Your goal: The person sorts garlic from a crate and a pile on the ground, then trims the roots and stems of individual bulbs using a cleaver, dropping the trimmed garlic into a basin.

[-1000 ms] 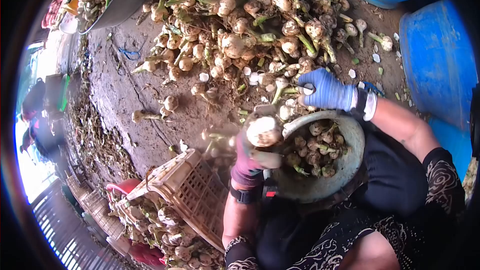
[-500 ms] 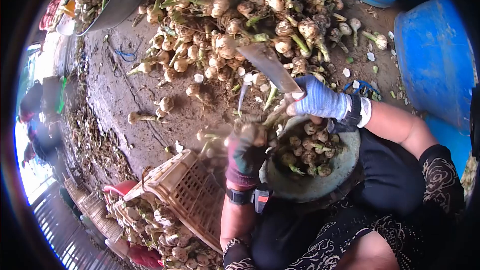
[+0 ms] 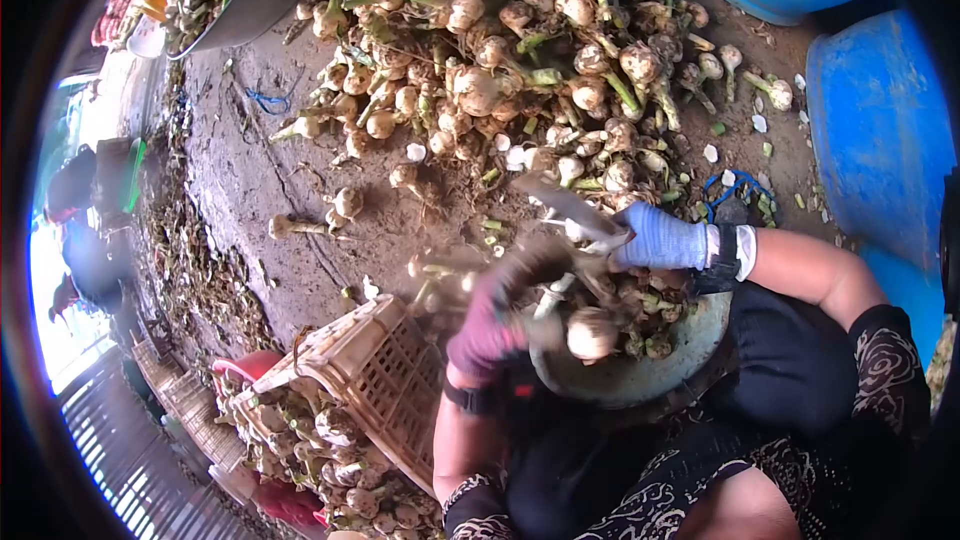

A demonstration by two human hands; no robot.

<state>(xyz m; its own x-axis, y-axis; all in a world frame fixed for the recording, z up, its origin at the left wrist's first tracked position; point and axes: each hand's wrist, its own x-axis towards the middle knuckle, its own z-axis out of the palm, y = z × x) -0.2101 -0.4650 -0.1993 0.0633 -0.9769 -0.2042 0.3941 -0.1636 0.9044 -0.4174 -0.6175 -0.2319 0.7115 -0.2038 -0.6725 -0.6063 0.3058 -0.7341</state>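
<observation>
My right hand [image 3: 660, 238], in a light blue glove, is closed round the handle end of a knife [image 3: 575, 212]; its wide blade points up and left over the basin's far side. My left hand [image 3: 490, 328], in a dark maroon glove, is smeared by motion at the left rim of the basin [image 3: 640, 385]. Close beside its fingers is a large pale garlic bulb [image 3: 592, 333], over the basin. Smaller trimmed bulbs [image 3: 655, 315] lie in the basin, which stands between my legs. I cannot tell whether the left fingers grip anything.
A big heap of stalked bulbs [image 3: 480, 90] covers the ground ahead. Left of me a wicker basket [image 3: 385, 360] leans beside more bulbs [image 3: 350, 475]. Blue barrels [image 3: 880, 130] stand at the right. A metal tub [image 3: 250, 10] of bulbs is at the upper left.
The left hand has swung from the basin's left edge, and a large bulb now shows over the basin. The knife blade has dropped lower and tilted flatter.
</observation>
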